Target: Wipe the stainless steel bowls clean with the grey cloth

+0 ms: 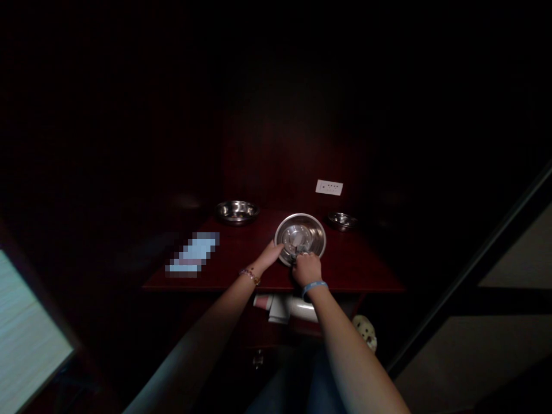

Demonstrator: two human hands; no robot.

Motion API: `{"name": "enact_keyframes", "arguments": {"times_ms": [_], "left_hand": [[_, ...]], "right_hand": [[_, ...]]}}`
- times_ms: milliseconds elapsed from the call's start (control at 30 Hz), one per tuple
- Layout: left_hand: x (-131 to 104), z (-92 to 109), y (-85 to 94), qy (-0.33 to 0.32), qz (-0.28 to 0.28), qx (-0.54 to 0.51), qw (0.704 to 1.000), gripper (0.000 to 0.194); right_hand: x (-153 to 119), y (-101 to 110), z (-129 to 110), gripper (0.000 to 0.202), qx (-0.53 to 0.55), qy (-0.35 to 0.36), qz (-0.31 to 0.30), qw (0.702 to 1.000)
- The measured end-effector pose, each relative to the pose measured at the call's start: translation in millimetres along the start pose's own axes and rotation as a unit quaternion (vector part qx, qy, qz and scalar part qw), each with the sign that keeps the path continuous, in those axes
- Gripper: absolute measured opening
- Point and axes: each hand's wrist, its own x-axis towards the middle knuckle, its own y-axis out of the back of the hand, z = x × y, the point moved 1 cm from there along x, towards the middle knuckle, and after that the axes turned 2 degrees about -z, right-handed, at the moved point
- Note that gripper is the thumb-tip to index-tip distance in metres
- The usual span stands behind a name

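Note:
A shiny stainless steel bowl (311,231) is tilted toward me above the dark red tabletop. My left hand (269,255) is closed on its left rim, thumb on the inner side. Over the bowl's near edge, my right hand (307,268) is curled with its knuckles up. Something small and greyish shows at its fingers inside the bowl, too dark to name. A pale patch in the bowl's bottom may be a reflection.
On the red tabletop (241,270), a wide steel bowl (237,214) stands back left, a smaller steel bowl (342,222) back right. A blurred-out flat item (194,255) lies left. A white socket plate (329,187) is on the wall. A shelf below holds paper cups (262,302).

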Motion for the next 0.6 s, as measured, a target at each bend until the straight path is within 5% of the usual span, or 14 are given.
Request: {"name": "enact_keyframes", "arguments": {"times_ms": [333,600], "left_hand": [[6.7,-15.0,5.0,0.003,0.029,0.048,0.998,0.036],[1.8,-6.9,5.2,-0.015,0.007,0.016,1.000,0.041]], "right_hand": [[2.1,-1.5,8.7,0.036,0.079,0.021,-0.011,0.997],[15.3,-9.2,25.6,0.032,0.260,0.006,-0.026,0.965]]}}
